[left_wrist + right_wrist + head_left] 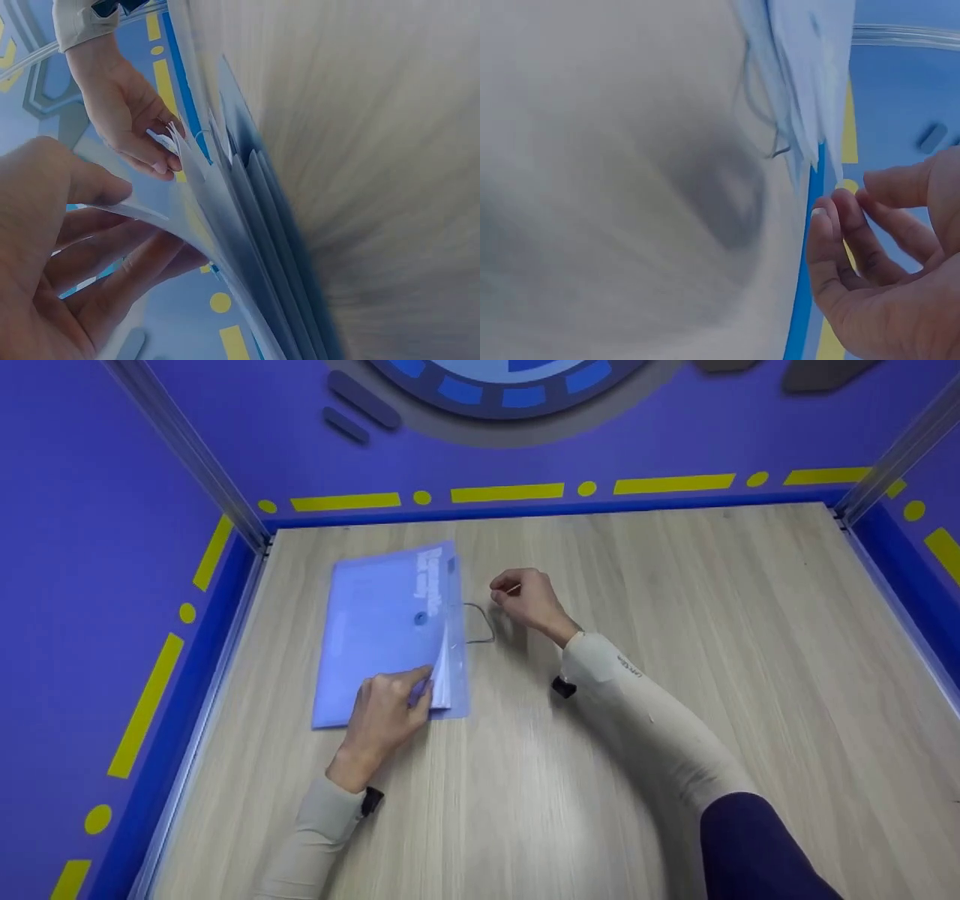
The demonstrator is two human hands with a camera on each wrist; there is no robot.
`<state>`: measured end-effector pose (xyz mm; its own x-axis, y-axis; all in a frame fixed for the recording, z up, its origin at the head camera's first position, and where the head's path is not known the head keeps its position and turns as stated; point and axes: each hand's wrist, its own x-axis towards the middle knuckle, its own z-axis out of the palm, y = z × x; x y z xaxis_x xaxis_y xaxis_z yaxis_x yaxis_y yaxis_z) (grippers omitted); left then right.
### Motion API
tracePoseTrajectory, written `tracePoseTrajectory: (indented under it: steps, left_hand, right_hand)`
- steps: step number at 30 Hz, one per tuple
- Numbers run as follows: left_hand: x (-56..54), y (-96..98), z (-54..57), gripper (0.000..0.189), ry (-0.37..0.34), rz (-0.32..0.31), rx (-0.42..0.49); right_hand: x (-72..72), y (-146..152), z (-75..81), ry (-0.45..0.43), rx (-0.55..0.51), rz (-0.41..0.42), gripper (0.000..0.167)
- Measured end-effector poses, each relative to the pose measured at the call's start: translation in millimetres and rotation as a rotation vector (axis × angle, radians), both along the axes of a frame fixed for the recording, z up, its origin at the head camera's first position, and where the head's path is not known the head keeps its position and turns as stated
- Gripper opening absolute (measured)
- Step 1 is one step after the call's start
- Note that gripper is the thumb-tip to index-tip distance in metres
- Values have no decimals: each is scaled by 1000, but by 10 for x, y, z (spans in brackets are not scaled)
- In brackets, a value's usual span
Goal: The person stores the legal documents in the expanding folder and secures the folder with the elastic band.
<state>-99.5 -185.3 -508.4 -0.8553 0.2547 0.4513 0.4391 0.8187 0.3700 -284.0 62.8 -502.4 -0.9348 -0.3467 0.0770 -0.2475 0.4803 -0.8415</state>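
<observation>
A translucent blue document folder (375, 622) lies on the left half of the table, with white lettering and a round dark button on its cover. My left hand (386, 709) is at its lower right part, holding the lifted cover between thumb and fingers. In the left wrist view, the cover (180, 229) bends away from several upright dividers (262, 202). A thin elastic cord (491, 622) loops out from the folder's right side. Just right of this cord, my right hand (532, 600) hovers with loosely bent fingers. The right wrist view shows nothing between its thumb and fingertips.
The wood-grain table (637, 772) extends to the right and toward the front. Blue panels with yellow marks (506, 493) border its back and sides. Metal posts (900, 457) stand at the back corners. Both wrists carry small dark devices (564, 688).
</observation>
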Motion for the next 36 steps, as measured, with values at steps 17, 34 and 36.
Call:
tracePoseTrajectory:
  steps: [17, 34, 36]
  left_hand:
    - [24, -12, -89, 63, -185, 112, -85]
    - [-72, -70, -192, 88, -553, 192, -164]
    - [-67, -66, -197, 90, -574, 200, -171]
  right_hand:
    - [25, 100, -175, 90, 118, 136, 24]
    - [94, 130, -279, 115, 163, 177, 24]
    - [100, 126, -288, 116, 167, 183, 24]
